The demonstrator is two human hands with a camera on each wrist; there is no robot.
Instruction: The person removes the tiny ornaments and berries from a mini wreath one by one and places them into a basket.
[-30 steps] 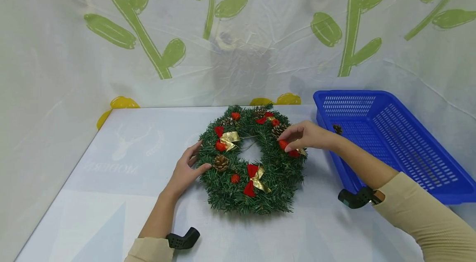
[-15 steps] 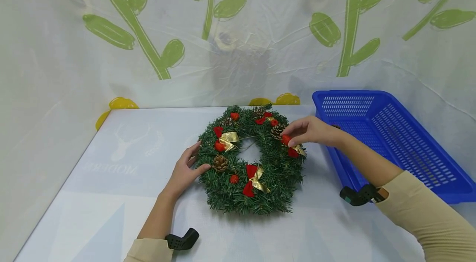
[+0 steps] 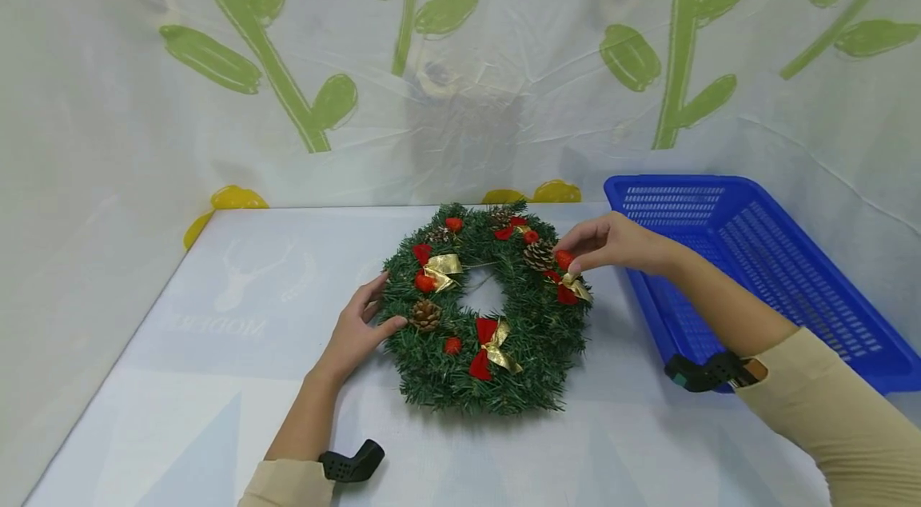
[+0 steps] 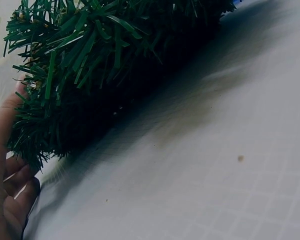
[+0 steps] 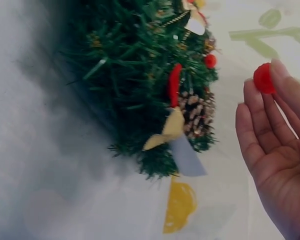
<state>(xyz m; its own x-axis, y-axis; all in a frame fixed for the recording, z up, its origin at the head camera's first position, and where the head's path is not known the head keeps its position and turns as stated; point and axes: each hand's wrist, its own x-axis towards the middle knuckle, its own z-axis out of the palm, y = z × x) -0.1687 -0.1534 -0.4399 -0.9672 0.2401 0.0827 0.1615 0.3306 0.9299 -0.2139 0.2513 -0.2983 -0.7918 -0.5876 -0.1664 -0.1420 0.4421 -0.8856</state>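
On the white table (image 3: 216, 387), the person's left hand (image 3: 352, 337) touches the left edge of a round green artificial-pine wreath (image 3: 531, 331), its grip spread between thumb and fingers. A brown pinecone (image 3: 424, 316) sits on the wreath, beside the thumb; further right comes a red-and-gold ribbon bow (image 3: 492, 349). Above the wreath's right side, a small bright red ball (image 3: 564, 259) is pinched in the right hand's (image 3: 620, 243) grip. Rightmost stands a blue, slotted plastic basket (image 3: 799, 271).
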